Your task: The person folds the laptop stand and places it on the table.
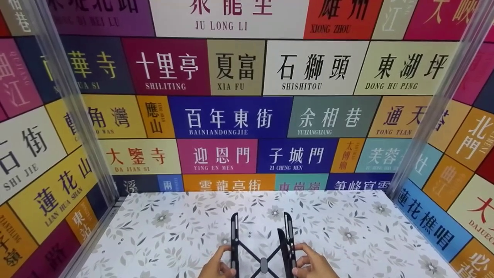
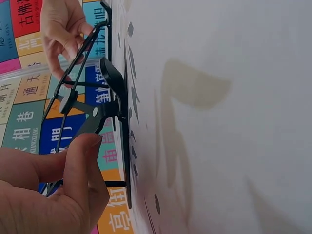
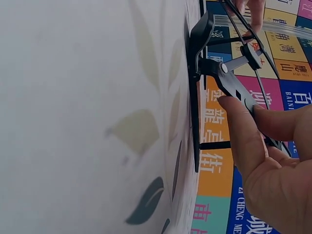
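A black folding laptop stand (image 1: 264,265) stands on the table near its front, its thin crossed bars meeting at a central hub. Two long side arms rise to left and right of the X. On the left side, my left hand (image 1: 218,262) grips one arm between thumb and fingers. My right hand (image 1: 314,262) pinches the opposite arm. Seen close in the left wrist view, the left fingers (image 2: 80,170) hold the dark arm just above the tabletop. In the right wrist view, thumb and fingers (image 3: 243,131) close on the other arm. The stand's lower end falls outside the head view.
The table (image 1: 173,239) wears a white cover printed with grey flowers and leaves. Panels with coloured blocks of lettering (image 1: 231,116) enclose the back and both sides. Clear upright posts (image 1: 444,81) mark the corners.
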`<state>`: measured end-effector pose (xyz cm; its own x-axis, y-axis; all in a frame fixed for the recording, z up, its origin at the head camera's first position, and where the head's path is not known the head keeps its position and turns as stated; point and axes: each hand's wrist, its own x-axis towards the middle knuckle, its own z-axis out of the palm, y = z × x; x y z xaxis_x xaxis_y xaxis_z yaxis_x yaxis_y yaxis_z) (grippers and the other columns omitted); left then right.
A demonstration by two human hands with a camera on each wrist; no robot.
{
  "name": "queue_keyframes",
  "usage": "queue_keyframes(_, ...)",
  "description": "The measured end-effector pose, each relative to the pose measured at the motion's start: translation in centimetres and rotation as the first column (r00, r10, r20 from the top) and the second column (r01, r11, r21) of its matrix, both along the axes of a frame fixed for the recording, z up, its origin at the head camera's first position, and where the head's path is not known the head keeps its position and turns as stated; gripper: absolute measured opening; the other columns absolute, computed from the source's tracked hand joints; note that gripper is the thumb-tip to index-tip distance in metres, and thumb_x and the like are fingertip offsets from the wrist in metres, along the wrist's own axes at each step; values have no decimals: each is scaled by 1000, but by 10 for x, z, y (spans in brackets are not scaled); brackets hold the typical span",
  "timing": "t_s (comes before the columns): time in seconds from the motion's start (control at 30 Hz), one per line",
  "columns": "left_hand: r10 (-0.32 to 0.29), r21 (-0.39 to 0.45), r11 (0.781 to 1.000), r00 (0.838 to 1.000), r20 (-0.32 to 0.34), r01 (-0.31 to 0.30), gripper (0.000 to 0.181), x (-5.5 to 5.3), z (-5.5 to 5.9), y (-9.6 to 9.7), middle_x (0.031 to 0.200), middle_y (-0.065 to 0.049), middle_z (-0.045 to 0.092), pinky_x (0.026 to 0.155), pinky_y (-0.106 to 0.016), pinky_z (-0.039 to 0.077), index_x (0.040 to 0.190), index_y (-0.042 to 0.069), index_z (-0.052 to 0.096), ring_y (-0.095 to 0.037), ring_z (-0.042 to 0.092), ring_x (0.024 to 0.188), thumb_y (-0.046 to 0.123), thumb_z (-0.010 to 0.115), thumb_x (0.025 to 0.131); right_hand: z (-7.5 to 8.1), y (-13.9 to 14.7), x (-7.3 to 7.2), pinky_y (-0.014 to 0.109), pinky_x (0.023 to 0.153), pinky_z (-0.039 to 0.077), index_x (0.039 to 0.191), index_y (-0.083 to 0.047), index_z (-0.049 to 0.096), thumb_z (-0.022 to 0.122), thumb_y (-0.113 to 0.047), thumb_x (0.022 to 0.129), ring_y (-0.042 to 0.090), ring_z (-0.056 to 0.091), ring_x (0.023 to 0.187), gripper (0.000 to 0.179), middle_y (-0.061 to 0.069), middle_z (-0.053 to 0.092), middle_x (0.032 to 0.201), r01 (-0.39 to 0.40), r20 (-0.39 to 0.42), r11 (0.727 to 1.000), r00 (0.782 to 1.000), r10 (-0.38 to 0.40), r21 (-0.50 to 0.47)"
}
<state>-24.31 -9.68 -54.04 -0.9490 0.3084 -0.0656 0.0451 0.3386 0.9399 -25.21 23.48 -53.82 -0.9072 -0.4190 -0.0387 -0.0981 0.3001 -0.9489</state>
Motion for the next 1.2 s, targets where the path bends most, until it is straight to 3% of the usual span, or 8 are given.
queue_keyframes(0.33,11,-44,999,999,-32,-13,59,0,-2,5,63,-3,62,55,-31,46,131,15,42,-15,58,57,10,66,77,0,0,2,28,63,52,134,2,37,68,-15,83,20,66,67,61,8,65,78,3,-30,1000,1000,-2,28)
queue_keyframes(0.6,-17,-42,999,992,-123,12,59,3,-5,5,61,-2,62,55,-30,45,130,9,39,-12,58,57,13,68,78,-1,-4,4,25,60,51,130,-2,42,69,-17,82,15,65,62,57,0,62,73,22,-115,995,993,-11,93)
queue_keyframes(0.97,-25,13,1000,998,-64,26,61,4,-7,8,59,1,57,55,-29,45,132,9,38,-13,56,57,13,66,78,-2,-6,5,25,61,52,130,0,42,69,-14,81,14,64,61,58,-1,60,71,0,-106,999,994,5,50)
queue_keyframes(1.2,-17,2,1000,997,-72,17,60,5,-7,10,59,1,59,55,-29,45,130,11,39,-13,57,57,13,66,77,0,-9,5,25,61,52,130,1,42,69,-14,82,15,65,62,57,0,61,73,2,-94,999,996,3,53)
